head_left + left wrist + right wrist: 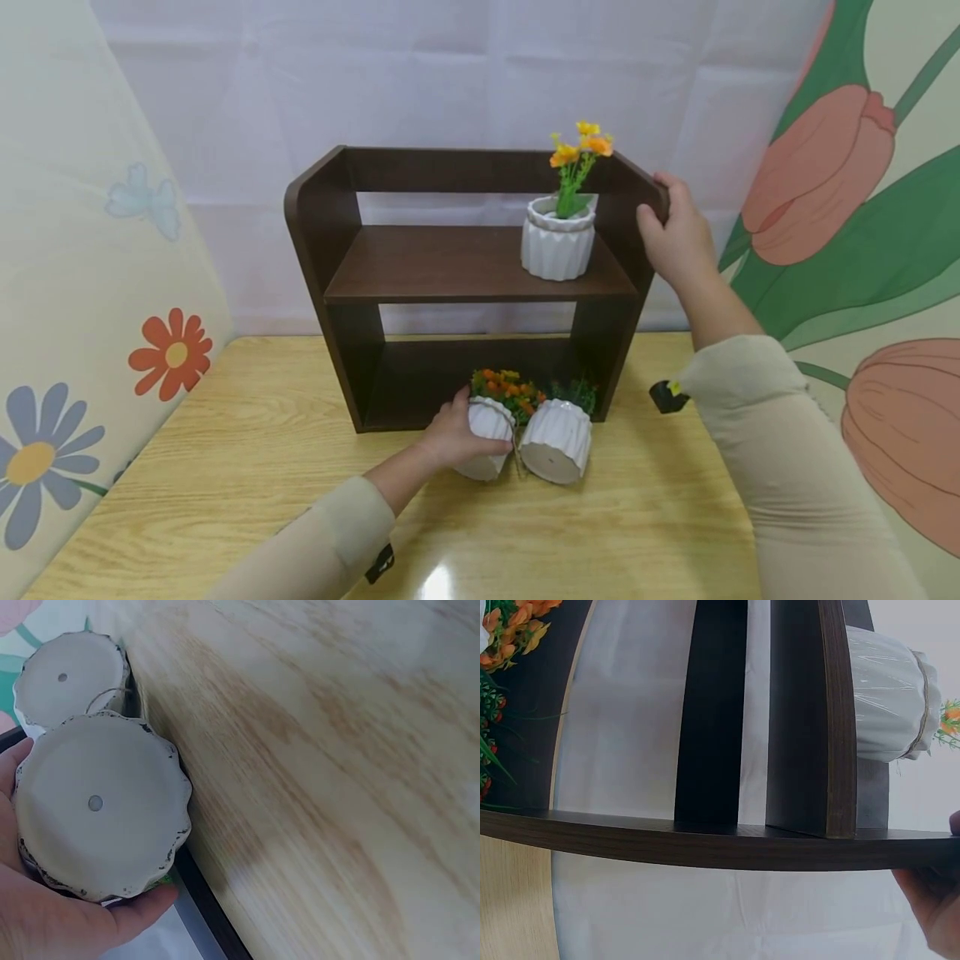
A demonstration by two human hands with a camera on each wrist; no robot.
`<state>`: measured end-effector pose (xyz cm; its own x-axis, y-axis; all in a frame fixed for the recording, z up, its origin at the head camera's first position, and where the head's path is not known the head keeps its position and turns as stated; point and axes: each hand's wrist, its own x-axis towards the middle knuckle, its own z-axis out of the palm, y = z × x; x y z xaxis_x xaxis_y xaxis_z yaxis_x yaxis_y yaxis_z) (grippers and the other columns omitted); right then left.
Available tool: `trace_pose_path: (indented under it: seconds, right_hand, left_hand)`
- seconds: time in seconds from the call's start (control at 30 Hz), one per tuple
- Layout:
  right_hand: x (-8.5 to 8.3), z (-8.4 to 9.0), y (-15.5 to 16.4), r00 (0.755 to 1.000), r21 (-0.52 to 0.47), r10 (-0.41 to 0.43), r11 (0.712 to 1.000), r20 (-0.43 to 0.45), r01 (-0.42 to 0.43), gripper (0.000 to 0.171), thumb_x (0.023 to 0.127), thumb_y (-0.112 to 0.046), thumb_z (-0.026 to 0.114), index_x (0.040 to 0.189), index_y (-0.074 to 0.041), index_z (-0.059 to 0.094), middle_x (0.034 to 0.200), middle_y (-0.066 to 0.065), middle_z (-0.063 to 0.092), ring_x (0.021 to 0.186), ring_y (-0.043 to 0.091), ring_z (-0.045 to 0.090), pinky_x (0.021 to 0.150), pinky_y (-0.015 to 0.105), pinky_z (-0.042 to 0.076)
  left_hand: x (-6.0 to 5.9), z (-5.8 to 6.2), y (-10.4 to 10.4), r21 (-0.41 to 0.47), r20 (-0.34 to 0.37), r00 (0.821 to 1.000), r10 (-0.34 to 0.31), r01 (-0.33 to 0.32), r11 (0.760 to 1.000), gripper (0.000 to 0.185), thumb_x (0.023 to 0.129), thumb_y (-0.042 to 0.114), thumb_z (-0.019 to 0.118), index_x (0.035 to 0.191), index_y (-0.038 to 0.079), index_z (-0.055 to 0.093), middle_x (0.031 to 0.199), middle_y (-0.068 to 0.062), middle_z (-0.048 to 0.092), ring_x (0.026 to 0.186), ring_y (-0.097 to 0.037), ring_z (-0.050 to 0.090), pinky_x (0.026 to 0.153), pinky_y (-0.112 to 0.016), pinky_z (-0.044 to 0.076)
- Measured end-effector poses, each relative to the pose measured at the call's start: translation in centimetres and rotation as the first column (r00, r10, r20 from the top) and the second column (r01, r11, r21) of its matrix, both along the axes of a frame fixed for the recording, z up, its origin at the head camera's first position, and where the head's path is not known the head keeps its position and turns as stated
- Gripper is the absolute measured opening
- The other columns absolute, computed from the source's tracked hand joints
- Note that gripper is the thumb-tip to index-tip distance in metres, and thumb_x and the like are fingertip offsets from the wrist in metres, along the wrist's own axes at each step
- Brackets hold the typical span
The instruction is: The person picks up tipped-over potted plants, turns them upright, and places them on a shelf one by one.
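My left hand [453, 433] grips a white fluted flower pot [489, 423] with orange flowers, tipped over at the front of the lower shelf. Its flat base [112, 825] with a small centre hole faces the left wrist camera. Beside it, a second white pot [561, 437] with green foliage also lies tipped, base outward. My right hand [681, 237] holds the upper right side panel of a dark brown two-tier shelf [450, 258], thumb on the front and fingers partly hidden behind. On the upper tier, a white pot [557, 246] with yellow-orange flowers stands upright at the right.
The shelf stands on a light wood-grain table [247, 467] before a pale cloth backdrop [465, 75]. Walls painted with flowers border both sides. Small black devices [667, 397] sit by each wrist.
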<state>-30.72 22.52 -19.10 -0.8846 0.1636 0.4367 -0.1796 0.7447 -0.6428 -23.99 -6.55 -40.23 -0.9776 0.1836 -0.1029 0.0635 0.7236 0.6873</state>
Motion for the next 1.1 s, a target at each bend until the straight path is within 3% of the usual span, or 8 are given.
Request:
trace_pose_path:
  seconds: [0.4,0.7,1.1]
  right_hand:
    - [0.0,0.0,0.0,1.0,-0.003,0.002,1.0,0.001,-0.002,0.059,0.101,-0.041,0.038,0.156,-0.024,0.022,0.149,0.02,0.044,0.129,0.039,0.047,0.106,0.056,0.038]
    - [0.0,0.0,0.0,1.0,-0.001,0.004,1.0,0.002,-0.004,0.059,0.101,-0.041,0.038,0.156,-0.025,0.022,0.149,0.021,0.044,0.129,0.039,0.047,0.106,0.056,0.038]
    - [0.1,0.0,0.0,1.0,-0.004,0.008,1.0,-0.007,-0.008,0.059,0.101,-0.041,0.037,0.156,-0.023,0.023,0.149,0.02,0.044,0.129,0.039,0.047,0.106,0.056,0.038]
  left_hand:
    - [-0.1,-0.4,-0.1,0.015,0.049,0.999,0.009,-0.01,1.0,0.11,0.069,0.044,0.083,0.149,-0.004,0.026,0.13,-0.028,0.05,0.111,-0.037,0.055,0.095,-0.052,0.049]
    - [0.5,-1.1,-0.4,0.065,-0.007,0.999,0.044,-0.043,0.997,0.11,0.07,0.044,0.084,0.151,-0.003,0.024,0.135,-0.029,0.046,0.114,-0.038,0.054,0.095,-0.054,0.049]
    - [1.6,-2.5,-1.5,0.102,-0.174,0.984,0.036,-0.018,0.995,0.111,0.071,0.043,0.084,0.152,-0.002,0.023,0.138,-0.03,0.044,0.108,-0.034,0.056,0.089,-0.05,0.053]
